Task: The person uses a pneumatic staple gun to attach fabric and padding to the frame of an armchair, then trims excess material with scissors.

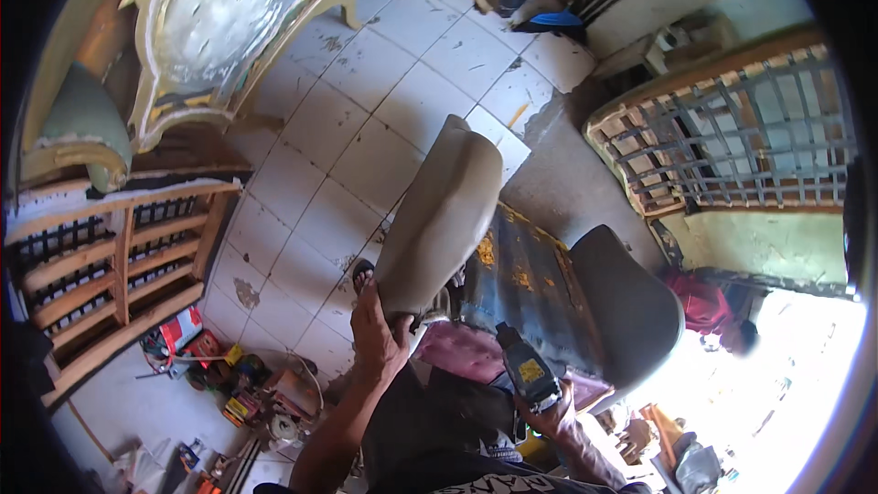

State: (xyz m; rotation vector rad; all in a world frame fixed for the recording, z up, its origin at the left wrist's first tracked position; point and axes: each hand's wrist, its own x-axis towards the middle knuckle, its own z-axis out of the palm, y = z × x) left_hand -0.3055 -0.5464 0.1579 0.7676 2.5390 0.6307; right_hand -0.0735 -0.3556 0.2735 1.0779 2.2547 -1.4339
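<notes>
Dark shirt [430, 430], padded panel [437, 220], scuffed tiles [315, 135].

Upholstery workshop, webbed wooden frame [732, 135], apparently scattered tools [240, 408]

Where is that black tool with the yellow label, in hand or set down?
In hand: the right hand grips the near end of the black tool. Whether it is switched on, I cannot tell.
</notes>
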